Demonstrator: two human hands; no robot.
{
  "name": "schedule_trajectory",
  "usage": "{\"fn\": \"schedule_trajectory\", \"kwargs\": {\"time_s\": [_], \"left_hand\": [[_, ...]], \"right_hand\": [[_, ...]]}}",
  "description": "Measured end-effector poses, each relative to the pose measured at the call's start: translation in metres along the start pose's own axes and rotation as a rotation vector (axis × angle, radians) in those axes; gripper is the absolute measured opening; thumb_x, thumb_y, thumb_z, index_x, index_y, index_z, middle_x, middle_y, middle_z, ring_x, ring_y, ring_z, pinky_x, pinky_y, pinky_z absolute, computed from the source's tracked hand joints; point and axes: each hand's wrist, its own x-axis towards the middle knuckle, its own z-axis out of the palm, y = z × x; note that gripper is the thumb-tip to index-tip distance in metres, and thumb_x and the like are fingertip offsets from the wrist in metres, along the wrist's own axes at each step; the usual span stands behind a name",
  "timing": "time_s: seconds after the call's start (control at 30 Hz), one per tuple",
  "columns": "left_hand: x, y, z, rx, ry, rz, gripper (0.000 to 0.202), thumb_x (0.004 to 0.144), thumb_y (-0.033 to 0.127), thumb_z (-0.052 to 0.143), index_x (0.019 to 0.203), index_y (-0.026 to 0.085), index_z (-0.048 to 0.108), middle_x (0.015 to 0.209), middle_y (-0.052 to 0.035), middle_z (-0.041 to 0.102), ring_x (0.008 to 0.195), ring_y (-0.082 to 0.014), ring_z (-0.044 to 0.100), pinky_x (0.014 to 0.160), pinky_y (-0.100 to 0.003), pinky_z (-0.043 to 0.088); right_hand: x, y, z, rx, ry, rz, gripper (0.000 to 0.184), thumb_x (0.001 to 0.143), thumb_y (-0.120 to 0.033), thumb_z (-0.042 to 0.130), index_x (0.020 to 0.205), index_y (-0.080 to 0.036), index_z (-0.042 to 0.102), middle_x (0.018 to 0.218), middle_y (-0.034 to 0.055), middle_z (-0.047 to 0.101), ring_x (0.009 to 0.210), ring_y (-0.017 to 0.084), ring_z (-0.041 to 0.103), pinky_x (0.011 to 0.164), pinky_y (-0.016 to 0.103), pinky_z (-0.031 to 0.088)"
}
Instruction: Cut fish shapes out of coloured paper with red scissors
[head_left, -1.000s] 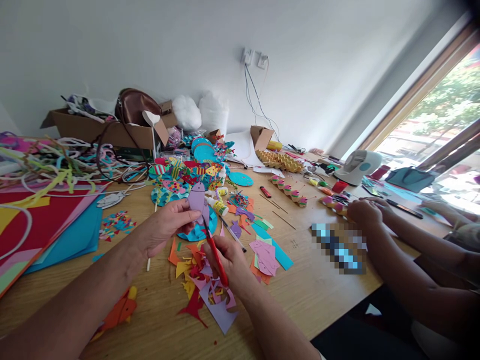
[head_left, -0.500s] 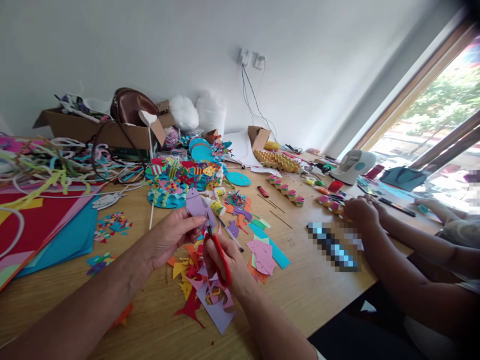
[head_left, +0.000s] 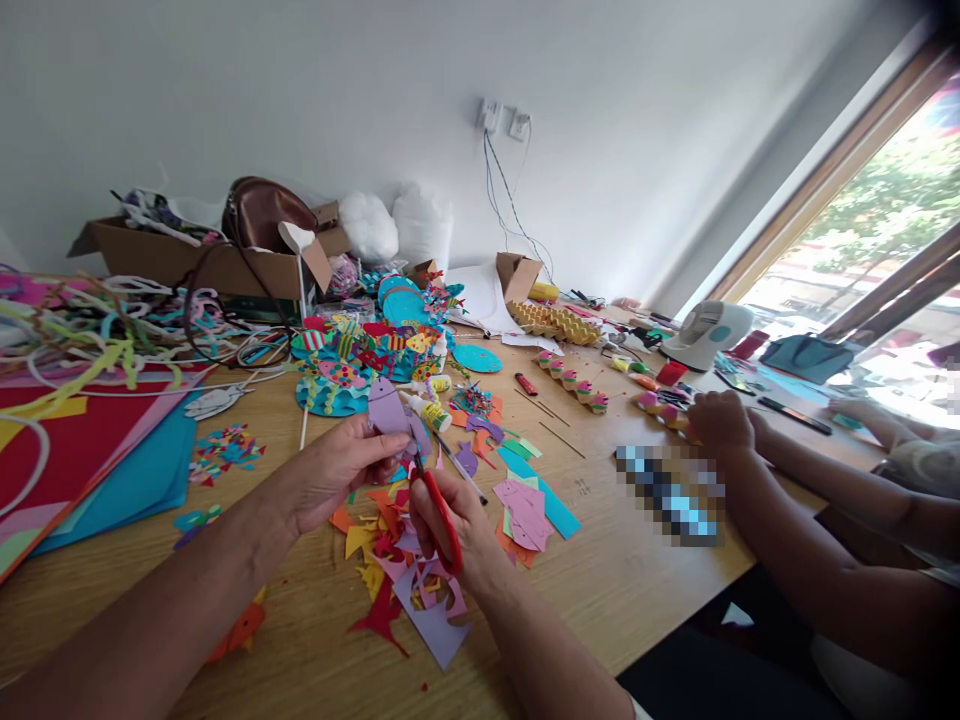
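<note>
My left hand pinches a purple paper fish and holds it upright above the wooden table. My right hand grips red-handled scissors, whose blades meet the fish's lower edge. Under both hands lies a heap of coloured paper scraps, orange, red, yellow and lilac.
Coloured sheets and paper strips cover the left side. Finished paper fish decorations, glue bottles and cardboard boxes sit behind. Another person's arms rest on the table at the right, near a white device.
The scissors have worked a little along the fish's lower edge, and my left hand has turned the fish slightly. The view shifted a bit to the right.
</note>
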Motion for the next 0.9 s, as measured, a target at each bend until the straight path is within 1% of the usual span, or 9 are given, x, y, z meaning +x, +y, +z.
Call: {"fn": "schedule_trajectory", "kwargs": {"time_s": [0.17,0.27,0.37,0.5,0.6,0.67,0.8,0.9], "left_hand": [[-0.001,0.006,-0.001,0.033,0.023,-0.031,0.021,0.059,0.028,0.078,0.065,0.015,0.063,0.056,0.0040,0.056,0.052,-0.0080,0.046,0.054,-0.021,0.040],[-0.002,0.009,-0.002,0.043,0.032,-0.020,0.022,0.061,0.030,0.077,0.064,0.016,0.061,0.057,0.0039,0.057,0.053,-0.0083,0.047,0.055,-0.021,0.041],[-0.002,0.007,-0.001,0.039,0.064,0.002,0.021,0.061,0.030,0.075,0.067,0.016,0.061,0.056,0.0046,0.057,0.053,-0.0083,0.047,0.053,-0.021,0.040],[-0.001,0.004,0.003,0.058,0.058,0.030,0.022,0.060,0.031,0.073,0.058,0.016,0.057,0.051,0.0055,0.052,0.049,-0.0081,0.043,0.050,-0.021,0.037],[-0.002,0.005,0.004,0.080,0.060,0.037,0.023,0.059,0.031,0.072,0.055,0.017,0.055,0.049,0.0057,0.050,0.048,-0.0084,0.041,0.050,-0.022,0.036],[-0.003,0.008,0.003,0.106,0.064,0.019,0.021,0.057,0.031,0.072,0.056,0.017,0.056,0.050,0.0056,0.051,0.049,-0.0088,0.042,0.051,-0.022,0.036],[-0.005,0.014,0.000,0.175,0.028,-0.041,0.021,0.055,0.032,0.072,0.060,0.016,0.060,0.053,0.0039,0.054,0.050,-0.0087,0.043,0.053,-0.023,0.036],[-0.005,0.014,-0.001,0.177,0.022,-0.042,0.023,0.056,0.033,0.072,0.064,0.014,0.062,0.054,0.0039,0.055,0.051,-0.0084,0.043,0.054,-0.022,0.037]], "right_hand": [[0.001,0.002,0.000,0.003,0.013,0.002,0.047,0.079,-0.059,0.054,0.056,-0.020,0.040,0.043,-0.0081,0.038,0.036,0.005,0.033,0.036,0.018,0.023],[0.001,0.003,0.000,-0.005,0.018,-0.009,0.046,0.080,-0.058,0.052,0.056,-0.020,0.039,0.044,-0.0080,0.038,0.036,0.005,0.032,0.036,0.018,0.024],[0.001,0.003,0.000,-0.007,0.011,-0.018,0.047,0.080,-0.059,0.052,0.057,-0.020,0.040,0.045,-0.0076,0.039,0.037,0.005,0.034,0.037,0.018,0.025],[-0.001,0.001,-0.001,-0.029,-0.004,-0.019,0.048,0.080,-0.061,0.053,0.058,-0.020,0.041,0.045,-0.0069,0.042,0.038,0.006,0.036,0.037,0.018,0.026],[-0.001,0.000,-0.002,-0.038,-0.026,-0.026,0.048,0.080,-0.061,0.052,0.058,-0.020,0.042,0.046,-0.0066,0.043,0.039,0.007,0.039,0.038,0.018,0.028],[-0.001,0.001,-0.002,-0.037,-0.042,-0.028,0.047,0.080,-0.060,0.052,0.058,-0.020,0.042,0.046,-0.0065,0.043,0.039,0.007,0.040,0.039,0.019,0.029],[0.000,0.001,-0.002,-0.040,-0.058,-0.026,0.047,0.081,-0.059,0.052,0.056,-0.020,0.041,0.045,-0.0067,0.041,0.038,0.006,0.037,0.038,0.018,0.028],[-0.001,0.001,-0.002,-0.022,-0.060,-0.002,0.048,0.079,-0.059,0.053,0.056,-0.020,0.040,0.045,-0.0069,0.040,0.037,0.006,0.035,0.037,0.018,0.026]]}}
